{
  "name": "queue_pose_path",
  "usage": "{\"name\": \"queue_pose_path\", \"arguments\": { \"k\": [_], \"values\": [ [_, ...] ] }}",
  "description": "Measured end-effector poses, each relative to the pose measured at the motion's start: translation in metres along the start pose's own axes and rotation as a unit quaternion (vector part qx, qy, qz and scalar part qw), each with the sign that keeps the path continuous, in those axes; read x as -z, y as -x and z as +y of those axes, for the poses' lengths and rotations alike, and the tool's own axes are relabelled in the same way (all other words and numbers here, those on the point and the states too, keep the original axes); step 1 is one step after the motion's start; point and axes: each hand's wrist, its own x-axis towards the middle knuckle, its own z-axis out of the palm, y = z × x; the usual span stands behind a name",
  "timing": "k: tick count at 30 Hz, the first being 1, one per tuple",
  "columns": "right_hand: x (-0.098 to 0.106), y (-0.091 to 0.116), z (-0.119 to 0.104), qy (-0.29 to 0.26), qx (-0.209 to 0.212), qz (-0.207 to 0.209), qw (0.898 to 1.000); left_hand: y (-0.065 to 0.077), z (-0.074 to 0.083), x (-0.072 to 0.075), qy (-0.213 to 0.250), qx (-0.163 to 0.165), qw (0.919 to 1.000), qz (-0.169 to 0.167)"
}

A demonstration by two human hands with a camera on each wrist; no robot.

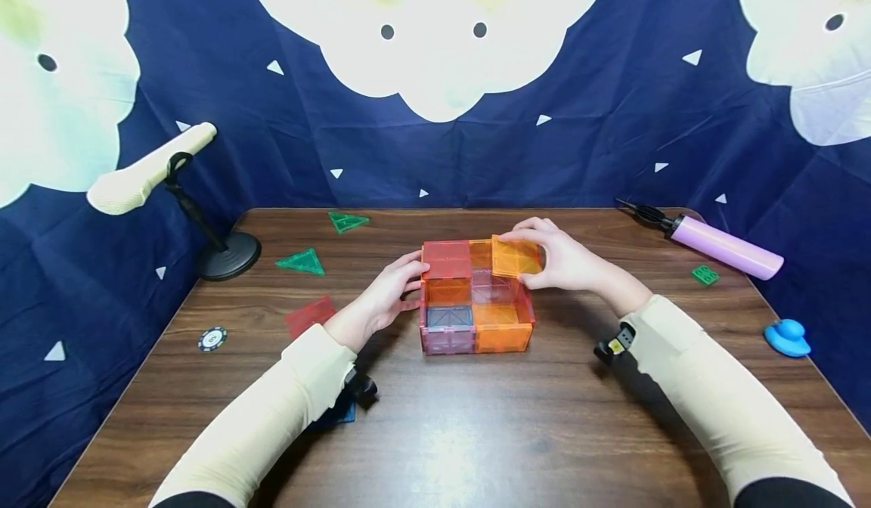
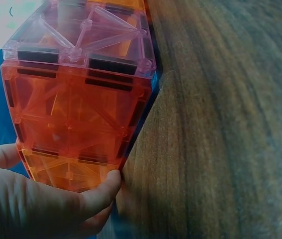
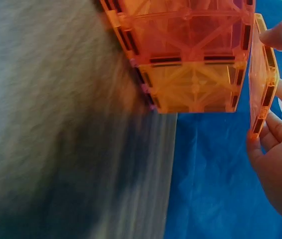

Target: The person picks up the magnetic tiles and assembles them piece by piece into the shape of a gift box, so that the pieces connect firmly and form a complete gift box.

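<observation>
A box of see-through magnetic tiles (image 1: 503, 338) in red, orange and purple stands mid-table, divided into compartments. A red square tile (image 1: 446, 259) covers its far-left compartment. My left hand (image 1: 384, 296) holds the box at its left end, thumb and fingers spread across the orange end tile (image 2: 66, 172). Between thumb and fingers, my right hand (image 1: 565, 258) pinches an orange square tile (image 1: 515, 257) over the far-right compartment. The right wrist view has that tile edge-on, with a narrow gap between it and the top of the box.
On the left lie green triangle tiles (image 1: 302, 261), a red tile (image 1: 309, 316), a poker chip (image 1: 212, 339) and a blue tile (image 1: 345, 413) partly under my forearm. A black stand (image 1: 230, 256) rises behind. Rightward are a pink hand pump (image 1: 728, 246), green brick (image 1: 705, 274) and blue hat-shaped toy (image 1: 788, 338).
</observation>
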Motion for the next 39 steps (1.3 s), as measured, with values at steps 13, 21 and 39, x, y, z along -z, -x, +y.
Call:
{"name": "queue_pose_path", "arguments": {
  "k": [13,21,39],
  "values": [
    [-0.016,-0.03,-0.002,-0.005,0.012,-0.05,0.999,0.0,-0.001,0.001,-0.003,-0.005,0.9999,-0.009],
    [-0.019,-0.025,0.004,-0.056,0.01,-0.037,0.998,0.002,0.0,0.005,-0.003,0.005,0.9999,-0.01],
    [-0.043,-0.001,0.028,-0.395,-0.114,0.0,0.912,0.072,0.006,0.103,-0.435,-0.126,0.885,0.108]
  ]
}}
